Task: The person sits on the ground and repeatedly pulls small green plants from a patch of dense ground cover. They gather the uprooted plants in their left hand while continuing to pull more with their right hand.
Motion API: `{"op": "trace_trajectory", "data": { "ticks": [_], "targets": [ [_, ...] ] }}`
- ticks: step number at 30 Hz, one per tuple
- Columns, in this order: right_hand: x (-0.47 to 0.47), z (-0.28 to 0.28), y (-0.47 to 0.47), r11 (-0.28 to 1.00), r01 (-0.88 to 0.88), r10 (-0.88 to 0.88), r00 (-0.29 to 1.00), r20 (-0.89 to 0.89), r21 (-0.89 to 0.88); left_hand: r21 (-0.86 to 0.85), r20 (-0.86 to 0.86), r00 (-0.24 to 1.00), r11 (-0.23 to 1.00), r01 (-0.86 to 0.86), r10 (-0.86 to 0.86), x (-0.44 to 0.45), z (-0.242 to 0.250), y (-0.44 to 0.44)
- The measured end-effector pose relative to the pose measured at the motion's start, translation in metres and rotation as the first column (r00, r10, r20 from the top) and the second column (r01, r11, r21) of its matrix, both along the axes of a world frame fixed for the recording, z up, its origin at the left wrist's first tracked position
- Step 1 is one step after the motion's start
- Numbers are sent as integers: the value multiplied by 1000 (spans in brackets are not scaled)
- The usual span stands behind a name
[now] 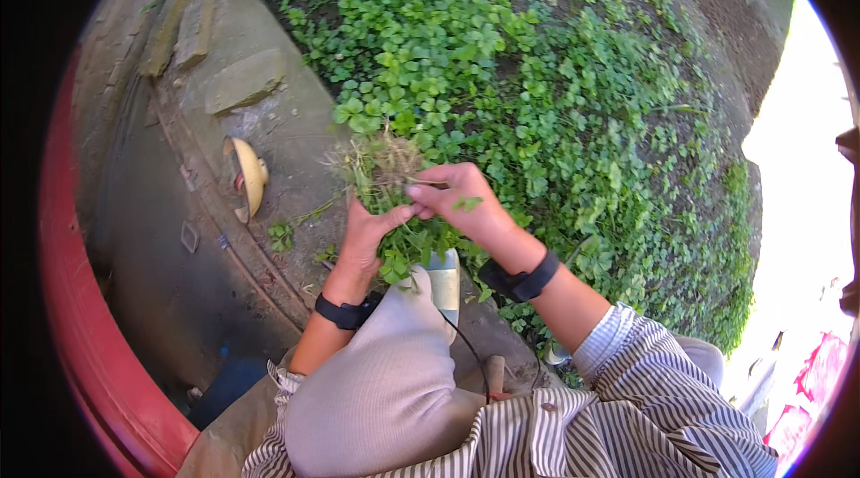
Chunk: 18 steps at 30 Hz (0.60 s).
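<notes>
My left hand (369,231) grips a bunch of leafy green stems (403,246), with pale, tangled roots (393,159) sticking out above the fist. Close against it, my right hand (457,199) pinches a thin stem (430,181) between thumb and fingers. A small green leaf (467,204) shows in front of the right hand. The bunch is held above my bent knee, and its leaves hang down towards my shoe (445,283). My left palm is partly hidden by the stems.
Low leafy plants (430,54) cover the soil bed ahead and to the right. On the concrete (195,175) at left lie a cream enamel bowl (252,179) tipped on its side, stone blocks (246,81) and loose sprigs (281,236). A red curved edge (101,343) runs along the far left.
</notes>
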State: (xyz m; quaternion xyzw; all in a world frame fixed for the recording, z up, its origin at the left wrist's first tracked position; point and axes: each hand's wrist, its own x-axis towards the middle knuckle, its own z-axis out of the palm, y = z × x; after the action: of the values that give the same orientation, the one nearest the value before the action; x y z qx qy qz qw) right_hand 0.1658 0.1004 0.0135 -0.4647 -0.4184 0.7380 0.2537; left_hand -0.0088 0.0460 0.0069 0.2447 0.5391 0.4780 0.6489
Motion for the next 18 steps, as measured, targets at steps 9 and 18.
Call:
{"op": "trace_trajectory", "data": {
  "ticks": [9,18],
  "targets": [
    [79,-59,24,963,56,-109,975,194,262,-395,-224,967,896,-204,121,-32,-17,-18],
    [216,-205,4,950,-291,235,410,882,-118,-427,-186,937,835,-347,294,-50,-3,-36]
  ]
}}
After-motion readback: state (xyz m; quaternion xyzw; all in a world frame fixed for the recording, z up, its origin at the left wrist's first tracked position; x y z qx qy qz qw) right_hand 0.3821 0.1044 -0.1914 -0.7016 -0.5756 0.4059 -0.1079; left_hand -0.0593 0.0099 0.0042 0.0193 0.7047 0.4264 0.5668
